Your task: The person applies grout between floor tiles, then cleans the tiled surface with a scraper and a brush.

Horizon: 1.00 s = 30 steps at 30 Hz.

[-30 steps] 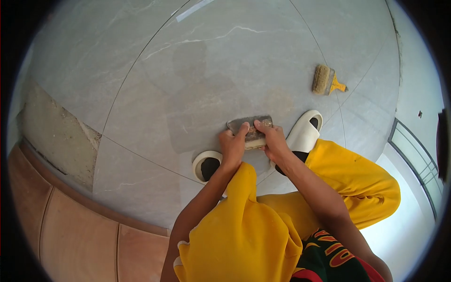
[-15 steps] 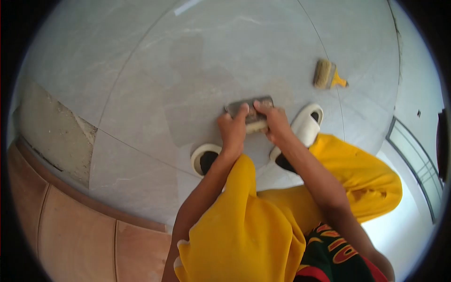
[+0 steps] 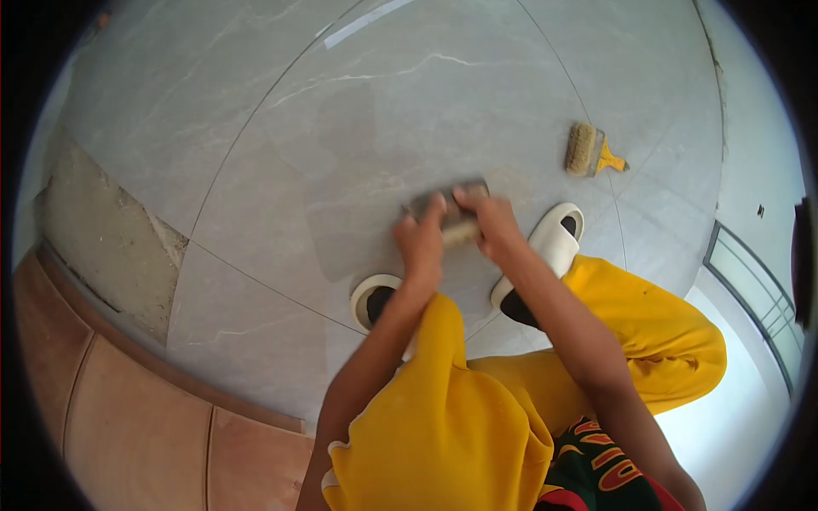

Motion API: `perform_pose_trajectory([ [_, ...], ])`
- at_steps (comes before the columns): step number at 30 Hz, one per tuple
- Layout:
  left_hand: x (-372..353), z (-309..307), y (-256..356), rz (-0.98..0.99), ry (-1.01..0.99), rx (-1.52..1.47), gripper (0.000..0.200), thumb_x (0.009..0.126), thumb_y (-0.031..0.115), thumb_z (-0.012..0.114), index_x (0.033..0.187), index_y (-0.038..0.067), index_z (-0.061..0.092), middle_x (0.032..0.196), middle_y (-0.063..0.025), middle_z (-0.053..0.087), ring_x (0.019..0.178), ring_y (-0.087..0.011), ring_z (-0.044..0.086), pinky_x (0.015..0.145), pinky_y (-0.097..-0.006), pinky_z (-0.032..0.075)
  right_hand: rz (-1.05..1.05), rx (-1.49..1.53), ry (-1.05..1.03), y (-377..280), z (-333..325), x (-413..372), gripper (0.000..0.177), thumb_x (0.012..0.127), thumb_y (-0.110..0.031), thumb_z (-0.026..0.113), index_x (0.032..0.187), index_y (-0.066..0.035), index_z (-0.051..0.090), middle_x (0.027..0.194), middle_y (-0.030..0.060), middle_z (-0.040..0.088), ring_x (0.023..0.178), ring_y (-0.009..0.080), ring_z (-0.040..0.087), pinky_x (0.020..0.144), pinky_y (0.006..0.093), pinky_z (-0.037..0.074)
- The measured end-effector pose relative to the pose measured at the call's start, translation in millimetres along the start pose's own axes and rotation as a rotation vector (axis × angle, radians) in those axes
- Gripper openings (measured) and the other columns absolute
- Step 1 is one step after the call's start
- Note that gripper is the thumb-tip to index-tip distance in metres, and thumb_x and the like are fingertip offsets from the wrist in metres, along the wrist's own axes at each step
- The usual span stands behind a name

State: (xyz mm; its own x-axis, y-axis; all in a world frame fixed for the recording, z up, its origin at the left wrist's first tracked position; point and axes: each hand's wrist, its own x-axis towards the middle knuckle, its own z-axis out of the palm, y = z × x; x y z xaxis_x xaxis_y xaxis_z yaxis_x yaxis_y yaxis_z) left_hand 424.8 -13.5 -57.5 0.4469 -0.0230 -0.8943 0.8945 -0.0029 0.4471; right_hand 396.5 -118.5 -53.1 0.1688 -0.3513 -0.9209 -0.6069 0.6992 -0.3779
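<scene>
Both of my hands grip a wide brush (image 3: pixel 461 233) low over the grey floor tiles. It has a grey, worn upper part and a pale, bristle-like lower edge, and it is blurred by motion. My left hand (image 3: pixel 418 247) is closed on its left end, thumb on top. My right hand (image 3: pixel 494 223) is closed on the right end, its thumb also on top. The fingers underneath are hidden. A second wide brush (image 3: pixel 584 150), with tan bristles and a yellow handle, lies on the tiles to the right, touched by neither hand.
My feet in white slip-on shoes (image 3: pixel 558 243) stand on either side of the brush. At left a tile gap shows rough bare concrete (image 3: pixel 111 238). Brown boards (image 3: pixel 136 409) edge the lower left. A glass railing (image 3: pixel 754 294) stands at right, and a white strip (image 3: pixel 366 21) lies far ahead.
The brush and both hands have shifted slightly left and now blur with motion. My view has tilted a little, so the floor, shoes and second brush sit lower.
</scene>
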Motion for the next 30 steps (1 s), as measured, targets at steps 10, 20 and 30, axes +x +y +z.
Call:
perform_pose_trajectory([
  [10,12,23,87,0.041,-0.262,-0.66,0.037,0.093,0.031,0.059,0.111,-0.001,0.059,0.097,-0.0052,0.064,0.087,-0.0122,0.06,0.074,-0.0258,0.048,-0.849,-0.454,-0.059,-73,77,-27,0.023,0.082,-0.019,0.069,0.091,0.002,0.064,0.076,0.0063,0.064,0.067,0.0112,0.058,0.058,0.0302,0.047],
  [20,54,-252,64,1.055,0.812,0.688,0.032,0.092,0.019,0.058,0.115,-0.002,0.055,0.115,-0.0165,0.056,0.109,-0.03,0.052,0.097,-0.0402,0.039,-0.847,-0.498,0.245,-226,-57,101,0.02,0.074,-0.016,0.071,0.082,0.003,0.068,0.073,0.008,0.066,0.063,0.0144,0.062,0.056,0.0303,0.05],
  [30,66,-345,38,1.07,1.087,0.993,0.041,0.093,0.029,0.055,0.117,-0.004,0.051,0.114,-0.02,0.055,0.108,-0.0373,0.05,0.095,-0.047,0.036,-1.174,-0.752,0.022,-287,9,143,0.038,0.073,-0.032,0.072,0.076,0.006,0.066,0.067,0.0153,0.067,0.059,0.0198,0.066,0.057,0.0354,0.052],
])
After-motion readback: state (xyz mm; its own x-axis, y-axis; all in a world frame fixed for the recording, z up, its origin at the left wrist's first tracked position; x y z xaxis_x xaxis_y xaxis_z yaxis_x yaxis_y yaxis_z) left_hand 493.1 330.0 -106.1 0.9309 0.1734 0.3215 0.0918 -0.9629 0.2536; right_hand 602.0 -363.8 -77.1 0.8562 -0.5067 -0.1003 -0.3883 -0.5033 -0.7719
